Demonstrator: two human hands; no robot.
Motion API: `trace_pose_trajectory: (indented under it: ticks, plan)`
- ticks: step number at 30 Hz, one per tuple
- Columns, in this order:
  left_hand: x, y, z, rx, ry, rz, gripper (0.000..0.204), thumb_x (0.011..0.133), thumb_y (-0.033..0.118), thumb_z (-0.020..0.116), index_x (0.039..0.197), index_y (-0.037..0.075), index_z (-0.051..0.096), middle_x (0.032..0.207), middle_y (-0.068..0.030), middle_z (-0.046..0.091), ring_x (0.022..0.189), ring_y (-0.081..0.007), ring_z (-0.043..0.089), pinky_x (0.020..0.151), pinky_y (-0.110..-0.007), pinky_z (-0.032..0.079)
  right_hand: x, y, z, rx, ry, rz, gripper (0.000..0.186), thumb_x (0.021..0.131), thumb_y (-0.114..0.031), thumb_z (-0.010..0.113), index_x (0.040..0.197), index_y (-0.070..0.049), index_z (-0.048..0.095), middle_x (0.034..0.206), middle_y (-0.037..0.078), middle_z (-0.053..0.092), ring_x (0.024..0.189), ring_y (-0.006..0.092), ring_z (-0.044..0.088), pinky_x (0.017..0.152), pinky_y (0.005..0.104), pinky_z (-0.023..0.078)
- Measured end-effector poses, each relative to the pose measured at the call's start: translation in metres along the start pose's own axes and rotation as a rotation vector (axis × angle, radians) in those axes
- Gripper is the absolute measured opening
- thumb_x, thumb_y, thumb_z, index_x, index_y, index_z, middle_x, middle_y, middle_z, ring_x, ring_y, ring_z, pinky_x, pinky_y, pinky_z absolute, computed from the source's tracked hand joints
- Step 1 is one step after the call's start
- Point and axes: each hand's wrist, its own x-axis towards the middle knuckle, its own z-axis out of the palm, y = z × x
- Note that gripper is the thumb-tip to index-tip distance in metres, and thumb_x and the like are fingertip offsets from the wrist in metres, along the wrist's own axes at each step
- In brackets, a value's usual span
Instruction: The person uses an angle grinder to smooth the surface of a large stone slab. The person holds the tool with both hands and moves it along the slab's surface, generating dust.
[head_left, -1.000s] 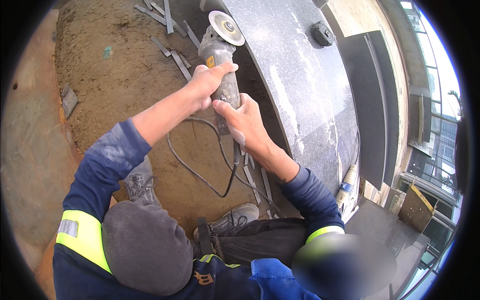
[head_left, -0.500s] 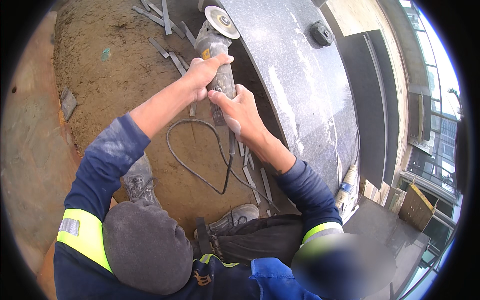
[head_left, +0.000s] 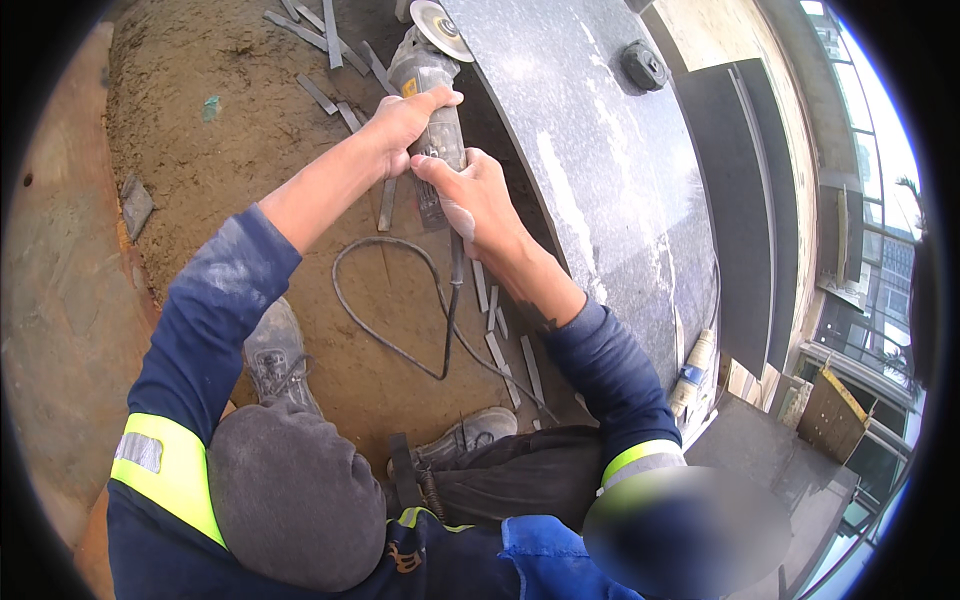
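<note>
A dusty grey angle grinder with a pale disc points away from me, the disc up against the near-left edge of a speckled grey stone slab. My left hand is closed round the upper body of the grinder. My right hand grips its rear part, thumb laid along the top. A black cable runs from the handle and loops over the sandy ground beneath.
Thin stone strips lie left of the slab. A dark round object and a cylindrical roll rest on its right side. Dark panels stand beyond. A brown sheet lies left, my shoes below.
Both hands and the grinder have moved steadily away from me and slightly left, bringing the disc to the top of the view. My grip looks the same.
</note>
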Motion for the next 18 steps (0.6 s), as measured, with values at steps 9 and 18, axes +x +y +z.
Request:
trace_pose_trajectory:
  ticks: [9, 18]
  plan:
    - [-0.030, -0.034, 0.011, -0.066, 0.009, 0.030, 0.038, 0.085, 0.020, 0.078, 0.103, -0.006, 0.059, 0.089, -0.0110, 0.060, 0.070, -0.0191, 0.062, 0.060, -0.041, 0.057, -0.044, 0.009, -0.010, -0.094, 0.011, -0.003, 0.034, 0.089, -0.026, 0.074, 0.098, 0.002, 0.058, 0.078, 0.007, 0.064, 0.065, 0.0106, 0.059, 0.057, 0.0273, 0.046]
    - [-0.062, -0.048, 0.025, -0.062, 0.024, -0.016, 0.034, 0.086, 0.021, 0.076, 0.102, -0.003, 0.058, 0.086, -0.0109, 0.060, 0.069, -0.0209, 0.064, 0.061, -0.042, 0.059, -0.071, 0.025, -0.021, -0.101, -0.018, -0.011, 0.035, 0.089, -0.025, 0.073, 0.102, 0.003, 0.056, 0.079, 0.007, 0.065, 0.066, 0.0105, 0.061, 0.058, 0.0273, 0.049]
